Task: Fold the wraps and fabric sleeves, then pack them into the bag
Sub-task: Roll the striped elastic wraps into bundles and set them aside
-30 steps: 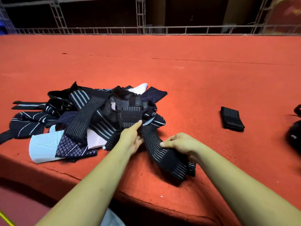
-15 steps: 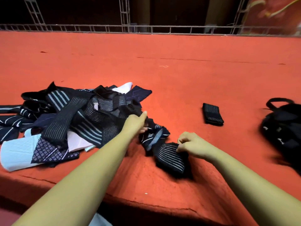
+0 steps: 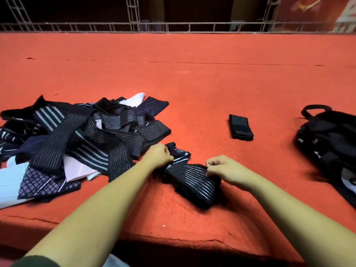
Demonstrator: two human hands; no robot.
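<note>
A black wrap with thin white stripes [image 3: 192, 182] lies partly folded on the red carpet in front of me. My left hand [image 3: 157, 156] grips its far left end, fingers closed on the cloth. My right hand [image 3: 223, 166] pinches its right edge. A pile of dark striped wraps and patterned fabric sleeves [image 3: 77, 139] spreads to the left. One folded striped wrap [image 3: 240, 127] rests alone to the right of the pile. The black bag [image 3: 331, 143] sits at the far right, partly cut off by the frame edge.
The red carpeted platform [image 3: 192, 74] stretches far back to a metal truss railing [image 3: 173, 27]. Its front edge [image 3: 173, 239] drops off just below my forearms. White and pale pink cloth pieces [image 3: 11, 180] stick out of the pile's near left side.
The wrap has come away from the pile and been doubled into a shorter bundle. Both hands moved right and closer together. The view shifted right, showing more of the bag.
</note>
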